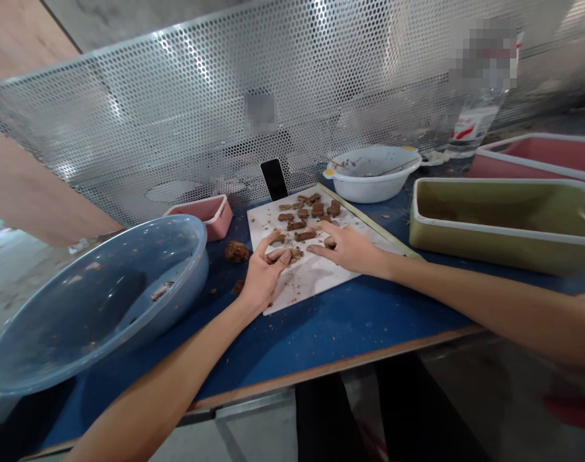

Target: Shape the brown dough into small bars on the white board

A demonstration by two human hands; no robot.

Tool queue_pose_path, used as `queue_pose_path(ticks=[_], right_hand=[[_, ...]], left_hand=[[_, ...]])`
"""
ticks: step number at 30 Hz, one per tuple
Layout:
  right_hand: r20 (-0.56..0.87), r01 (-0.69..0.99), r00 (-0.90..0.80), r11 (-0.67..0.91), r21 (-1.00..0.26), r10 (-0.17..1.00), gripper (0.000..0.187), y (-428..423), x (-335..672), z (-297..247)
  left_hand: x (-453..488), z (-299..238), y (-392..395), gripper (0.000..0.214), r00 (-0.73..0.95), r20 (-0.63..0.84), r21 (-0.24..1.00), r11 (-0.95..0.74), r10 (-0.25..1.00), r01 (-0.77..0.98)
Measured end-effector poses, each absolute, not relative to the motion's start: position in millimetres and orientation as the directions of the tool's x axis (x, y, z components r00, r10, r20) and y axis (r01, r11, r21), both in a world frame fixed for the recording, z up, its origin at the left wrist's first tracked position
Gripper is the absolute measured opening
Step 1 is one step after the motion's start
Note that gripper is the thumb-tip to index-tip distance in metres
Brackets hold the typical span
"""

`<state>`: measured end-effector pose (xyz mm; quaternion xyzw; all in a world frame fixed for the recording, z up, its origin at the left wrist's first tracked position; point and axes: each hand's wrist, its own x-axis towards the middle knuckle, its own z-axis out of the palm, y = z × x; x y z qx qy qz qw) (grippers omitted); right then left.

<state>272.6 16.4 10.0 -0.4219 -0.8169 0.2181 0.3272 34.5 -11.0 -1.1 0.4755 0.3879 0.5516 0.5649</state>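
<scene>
A white board [316, 279] lies on the blue table, strewn with crumbs and several short, brown, clay-like pieces [296, 225]. At the board's left side my left hand [261, 276] has its thumb and fingers closed around a small, crumbly brown piece [296, 255]. My right hand [353, 249] hovers over the right half, thumb and index finger apart and pointing left. A dark brownish spot under its palm is too small to make out. Just beyond the fingertips lies another brown piece [305, 236].
A large blue basin [177, 231] stands left, near a small pink bin [220, 215] and a rough brown lump [236, 251]. Behind are a phone [274, 179], white basin [369, 186] and perforated metal screen [201, 115]. Right: a green bin [504, 240], pink bin [552, 157] and plastic bottle [475, 125].
</scene>
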Motion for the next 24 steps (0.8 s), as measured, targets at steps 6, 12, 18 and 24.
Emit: queue_pose_path(ticks=[6, 12, 18, 24], right_hand=[[0.332, 0.578, -0.411, 0.525, -0.625, 0.849, 0.057, 14, 273, 13], [0.398, 0.512, -0.389, 0.555, -0.656, 0.831, 0.067, 19, 272, 0], [0.596, 0.306, -0.421, 0.726, -0.616, 0.684, 0.077, 26, 269, -12], [0.5, 0.349, -0.401, 0.633, -0.692, 0.768, 0.077, 20, 270, -3]], left_hand=[[36, 3, -14, 0.097, 0.014, 0.01, 0.963, -0.006, 1.0, -0.27], [37, 3, -16, 0.095, 0.023, 0.016, 0.972, -0.01, 1.0, -0.236], [31, -4, -6, 0.106, 0.053, 0.019, 0.958, -0.003, 0.998, -0.286], [28, -8, 0, 0.094, 0.066, 0.038, 0.961, -0.019, 0.997, -0.274]])
